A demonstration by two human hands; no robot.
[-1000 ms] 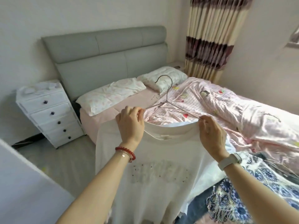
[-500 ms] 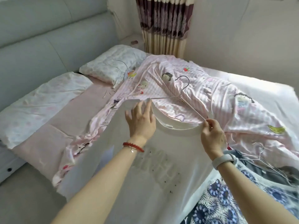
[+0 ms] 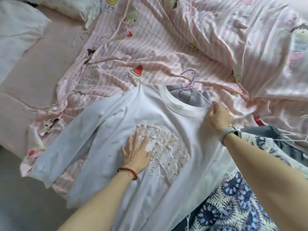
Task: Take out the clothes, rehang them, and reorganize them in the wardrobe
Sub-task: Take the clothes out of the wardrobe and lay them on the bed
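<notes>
A white long-sleeved shirt (image 3: 166, 122) with a raised lace pattern on its chest lies flat, front up, on the pink striped duvet (image 3: 166, 47). A thin wire hanger (image 3: 189, 82) sticks out of its neck opening, hook pointing away from me. My left hand (image 3: 135, 153) lies flat with straight fingers on the shirt's chest, beside the lace. My right hand (image 3: 219, 115) pinches the collar and shoulder at the right side of the neck.
A blue and white patterned garment (image 3: 233, 205) lies at the lower right, partly under the shirt. Grey clothing with another wire hanger (image 3: 296, 139) sits at the right edge. White pillows (image 3: 16, 30) lie at the top left. The bed's edge runs along the lower left.
The shirt was held up in the air by both hands; it now lies spread on the bed. My left hand let go of the collar and moved down onto the chest.
</notes>
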